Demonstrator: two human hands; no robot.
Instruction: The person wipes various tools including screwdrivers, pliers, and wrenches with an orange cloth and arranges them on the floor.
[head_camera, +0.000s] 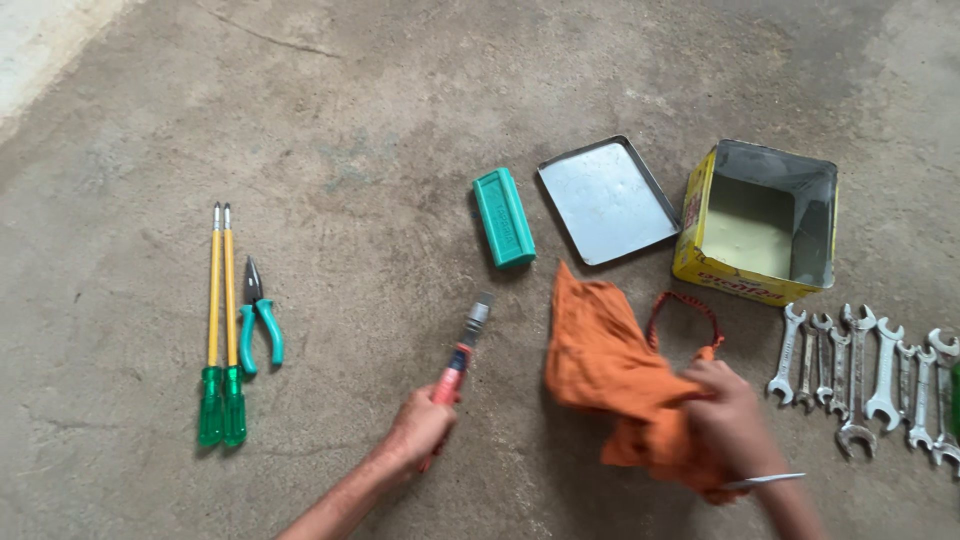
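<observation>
Hands are apart at lower centre: left hand (418, 428) grips a red-handled screwdriver (462, 352), right hand (728, 420) bunches an orange cloth (605, 365). Held loosely, the screwdriver could drop onto the concrete floor (350, 120).

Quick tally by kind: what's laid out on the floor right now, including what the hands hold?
Long screwdrivers: 2
Pliers: 1
Green case: 1
Tin box: 1
Tin lid: 1
Wrenches: about 9
Red-handled tool, left hand: 1
Orange cloth, right hand: 1
Total: about 17
</observation>
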